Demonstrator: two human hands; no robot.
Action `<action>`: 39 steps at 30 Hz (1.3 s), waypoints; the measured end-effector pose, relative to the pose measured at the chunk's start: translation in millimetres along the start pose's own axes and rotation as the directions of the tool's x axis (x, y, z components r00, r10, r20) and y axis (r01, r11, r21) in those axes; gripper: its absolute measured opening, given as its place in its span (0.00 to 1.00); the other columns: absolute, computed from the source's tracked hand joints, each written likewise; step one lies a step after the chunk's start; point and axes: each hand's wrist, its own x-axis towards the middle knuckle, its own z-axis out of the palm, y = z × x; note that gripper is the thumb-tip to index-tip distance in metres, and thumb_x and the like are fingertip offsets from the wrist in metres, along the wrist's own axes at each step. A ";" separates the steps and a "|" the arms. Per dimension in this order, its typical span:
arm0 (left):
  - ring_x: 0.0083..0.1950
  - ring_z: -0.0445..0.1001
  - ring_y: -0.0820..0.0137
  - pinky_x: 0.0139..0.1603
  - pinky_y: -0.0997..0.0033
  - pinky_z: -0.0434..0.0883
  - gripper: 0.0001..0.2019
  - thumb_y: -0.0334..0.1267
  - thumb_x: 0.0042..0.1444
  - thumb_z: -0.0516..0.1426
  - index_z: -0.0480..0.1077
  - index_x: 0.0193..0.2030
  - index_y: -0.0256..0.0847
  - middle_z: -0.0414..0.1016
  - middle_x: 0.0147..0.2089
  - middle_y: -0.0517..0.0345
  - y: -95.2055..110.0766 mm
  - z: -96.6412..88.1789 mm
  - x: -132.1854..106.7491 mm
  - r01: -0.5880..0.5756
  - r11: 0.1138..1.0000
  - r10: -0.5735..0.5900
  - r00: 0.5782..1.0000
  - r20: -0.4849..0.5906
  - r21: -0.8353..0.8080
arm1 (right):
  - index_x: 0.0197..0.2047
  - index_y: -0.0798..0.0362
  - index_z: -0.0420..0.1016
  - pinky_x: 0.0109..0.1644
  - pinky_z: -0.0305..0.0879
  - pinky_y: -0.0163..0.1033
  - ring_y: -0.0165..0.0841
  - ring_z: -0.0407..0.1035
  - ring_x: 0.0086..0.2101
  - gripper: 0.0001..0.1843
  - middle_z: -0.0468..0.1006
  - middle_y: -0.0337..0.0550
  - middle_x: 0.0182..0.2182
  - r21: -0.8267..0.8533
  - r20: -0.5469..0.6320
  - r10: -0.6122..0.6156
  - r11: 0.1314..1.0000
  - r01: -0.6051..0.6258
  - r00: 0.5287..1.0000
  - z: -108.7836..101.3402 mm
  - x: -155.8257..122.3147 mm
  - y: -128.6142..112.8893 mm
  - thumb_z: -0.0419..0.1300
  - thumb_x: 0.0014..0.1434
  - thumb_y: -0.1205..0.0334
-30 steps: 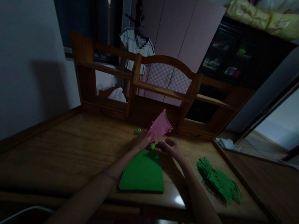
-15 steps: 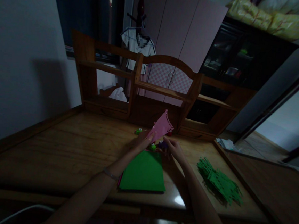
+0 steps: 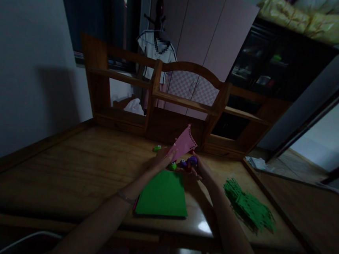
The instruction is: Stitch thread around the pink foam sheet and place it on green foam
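A pink paper sheet with a row of punched holes along its upper right edge is tilted up in my left hand, fingers closed on its lower left part. My right hand is around a purple craft punch with an eye on it, thumb at its top and fingers below, just beneath the sheet. A green craft punch with an eye lies between the hands. Another green punch sits left of my left hand. A red object is partly hidden behind the pink sheet.
A stack of paper with a green top sheet lies in front of the hands. Cut green paper pieces are piled to the right. A wooden shelf stands along the back of the wooden desk.
My right hand has shifted slightly right and its thumb has drawn back, showing more of the purple punch. The pink sheet and my left hand have hardly moved.
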 end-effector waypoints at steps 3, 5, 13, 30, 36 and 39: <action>0.36 0.74 0.65 0.33 0.71 0.66 0.24 0.56 0.58 0.47 0.75 0.42 0.38 0.78 0.36 0.50 0.6 0.0 -0.3 -0.018 1.000 0.018 1.000 -0.014 -0.009 | 0.20 0.54 0.66 0.09 0.39 0.29 0.21 0.47 0.07 0.33 0.59 0.33 0.08 0.016 -0.048 -0.007 1.000 0.008 0.999 3.6 -2.0 -3.3 0.47 0.54 0.32; 0.36 0.74 0.65 0.33 0.72 0.66 0.24 0.55 0.58 0.48 0.75 0.41 0.38 0.78 0.36 0.50 1.0 -0.5 -0.7 -0.026 1.000 0.026 0.999 -0.022 -0.007 | 0.21 0.55 0.68 0.10 0.43 0.29 0.22 0.52 0.09 0.30 0.63 0.35 0.10 -0.078 -0.136 -0.087 0.994 0.077 0.987 7.9 -2.9 -5.2 0.52 0.52 0.33; 0.34 0.74 0.65 0.30 0.72 0.64 0.26 0.55 0.58 0.47 0.75 0.38 0.35 0.77 0.33 0.49 2.1 -1.7 -2.4 -0.031 0.999 0.031 1.000 0.000 -0.009 | 0.22 0.55 0.70 0.14 0.52 0.29 0.26 0.61 0.13 0.25 0.70 0.38 0.14 -0.378 -0.104 -0.397 0.864 0.333 0.912 16.3 -2.2 -4.5 0.59 0.51 0.39; 0.28 0.68 0.69 0.24 0.74 0.58 0.21 0.50 0.56 0.51 0.75 0.37 0.32 0.76 0.29 0.51 5.8 -7.5 -6.1 -0.060 0.986 0.072 0.995 0.073 -0.159 | 0.31 0.51 0.69 0.18 0.54 0.29 0.24 0.60 0.17 0.17 0.68 0.35 0.20 0.221 -0.392 -0.301 0.887 0.406 0.869 -1.4 14.8 7.9 0.60 0.49 0.45; 0.26 0.69 0.69 0.22 0.74 0.57 0.26 0.55 0.56 0.47 0.75 0.37 0.34 0.75 0.26 0.51 14.2 -6.9 -9.1 0.041 0.988 -0.034 0.998 0.050 -0.150 | 0.36 0.50 0.70 0.29 0.65 0.31 0.27 0.69 0.26 0.17 0.75 0.39 0.31 0.358 -0.371 -0.253 0.849 0.389 0.893 -6.5 22.1 8.1 0.63 0.46 0.49; 0.26 0.69 0.69 0.21 0.73 0.56 0.28 0.58 0.56 0.46 0.76 0.34 0.34 0.74 0.24 0.53 18.1 -7.0 -10.2 0.063 0.991 -0.062 0.998 0.016 -0.115 | 0.39 0.50 0.71 0.34 0.66 0.32 0.29 0.71 0.31 0.18 0.76 0.43 0.38 0.334 -0.327 -0.294 0.853 0.400 0.898 -5.2 21.2 8.2 0.64 0.46 0.50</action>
